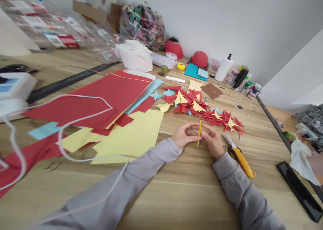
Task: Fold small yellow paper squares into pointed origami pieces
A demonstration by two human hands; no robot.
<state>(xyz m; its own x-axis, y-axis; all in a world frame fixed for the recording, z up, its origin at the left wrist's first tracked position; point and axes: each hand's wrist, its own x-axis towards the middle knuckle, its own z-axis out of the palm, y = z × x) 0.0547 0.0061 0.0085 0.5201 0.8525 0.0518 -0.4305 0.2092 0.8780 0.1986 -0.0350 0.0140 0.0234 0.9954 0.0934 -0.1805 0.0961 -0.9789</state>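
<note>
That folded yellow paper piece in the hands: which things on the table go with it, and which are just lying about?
In use:
- folded yellow paper piece, pinched between left hand and right hand
- heap of folded red, yellow and blue paper shapes
- large red and yellow paper sheets

Lying about:
- yellow-handled utility knife
- white paper roll
- two red dome-shaped objects
- black flat bar

folded paper (199, 131) was yellow | sleeves (151, 162) grey | knife handle (242, 161) yellow | big sheet (101, 102) red | table (181, 189) pale wood-grain
</note>
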